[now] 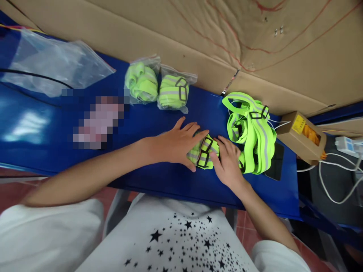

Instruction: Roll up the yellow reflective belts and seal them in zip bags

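One strap bundle point(210, 152) lies mid-depth on the table point(136, 128), left hand point(180, 145) spread over its left end, right hand point(229, 163) curved against its right, grip unconfirmed. Step appears to be compacting; next move calls for keeping folds together.

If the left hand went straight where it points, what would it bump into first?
Probably the green bundle right at the left hand; depth is hard to judge, but they seem to touch.

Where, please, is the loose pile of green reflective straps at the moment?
In the head view, the loose strap pile lies right of centre on the blue table, between the right hand and the small cardboard box.
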The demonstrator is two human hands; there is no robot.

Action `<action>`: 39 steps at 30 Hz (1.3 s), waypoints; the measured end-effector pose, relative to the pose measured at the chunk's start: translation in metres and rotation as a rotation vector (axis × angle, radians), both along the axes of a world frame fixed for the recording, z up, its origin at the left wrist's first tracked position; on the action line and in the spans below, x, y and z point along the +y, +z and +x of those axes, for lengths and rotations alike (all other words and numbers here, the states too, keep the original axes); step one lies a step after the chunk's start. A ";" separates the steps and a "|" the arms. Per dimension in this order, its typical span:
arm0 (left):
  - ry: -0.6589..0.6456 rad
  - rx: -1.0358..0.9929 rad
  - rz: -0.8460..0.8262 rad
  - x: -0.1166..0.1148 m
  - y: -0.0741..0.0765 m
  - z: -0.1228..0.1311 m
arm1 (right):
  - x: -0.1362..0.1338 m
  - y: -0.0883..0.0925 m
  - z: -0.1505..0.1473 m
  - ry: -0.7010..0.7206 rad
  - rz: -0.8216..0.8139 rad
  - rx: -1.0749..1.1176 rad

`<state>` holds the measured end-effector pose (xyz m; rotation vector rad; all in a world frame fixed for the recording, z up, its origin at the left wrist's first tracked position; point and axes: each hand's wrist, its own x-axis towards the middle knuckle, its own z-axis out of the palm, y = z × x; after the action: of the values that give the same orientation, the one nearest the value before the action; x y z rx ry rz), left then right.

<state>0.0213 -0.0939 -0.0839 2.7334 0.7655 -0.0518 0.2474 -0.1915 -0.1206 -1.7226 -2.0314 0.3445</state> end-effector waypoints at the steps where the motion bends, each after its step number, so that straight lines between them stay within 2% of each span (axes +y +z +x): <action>1: 0.002 -0.025 0.018 -0.003 -0.003 0.003 | 0.001 -0.003 -0.002 -0.003 -0.031 0.032; 5: 0.038 -0.182 0.167 -0.023 -0.006 0.009 | -0.002 -0.004 -0.004 -0.014 -0.092 0.420; 8: 0.054 -0.270 0.119 -0.029 0.003 0.004 | -0.006 0.003 0.000 0.037 -0.047 0.536; 11: 0.061 -0.297 -0.041 -0.019 0.016 -0.003 | -0.008 0.012 0.003 0.200 0.028 0.455; 13: 0.002 -0.271 -0.181 -0.009 0.021 -0.005 | -0.009 0.015 0.003 0.317 0.113 0.381; 15: -0.050 -0.260 -0.327 -0.003 0.021 -0.006 | -0.010 0.017 0.002 0.373 0.199 0.335; 17: -0.030 -0.282 -0.392 -0.003 0.019 -0.005 | -0.010 0.017 0.001 0.385 0.240 0.325; 22: 0.045 -0.365 -0.343 -0.014 0.014 -0.007 | -0.011 0.021 0.004 0.354 0.220 0.310; 27: 0.033 -0.430 -0.358 -0.018 0.011 -0.005 | -0.012 0.026 0.005 0.436 0.220 0.266; 32: 0.020 -0.313 -0.240 -0.023 0.018 0.000 | -0.014 0.022 0.004 0.461 0.098 0.201; 35: 0.015 -0.300 -0.243 -0.028 0.028 0.003 | -0.011 0.027 0.006 0.403 0.092 0.359; 39: 0.076 -0.396 -0.338 -0.031 0.039 0.009 | -0.009 0.036 0.002 0.168 0.161 0.663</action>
<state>0.0299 -0.1253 -0.0448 2.2902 0.6722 0.3359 0.2493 -0.2001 -0.0841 -1.1354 -1.6503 0.6814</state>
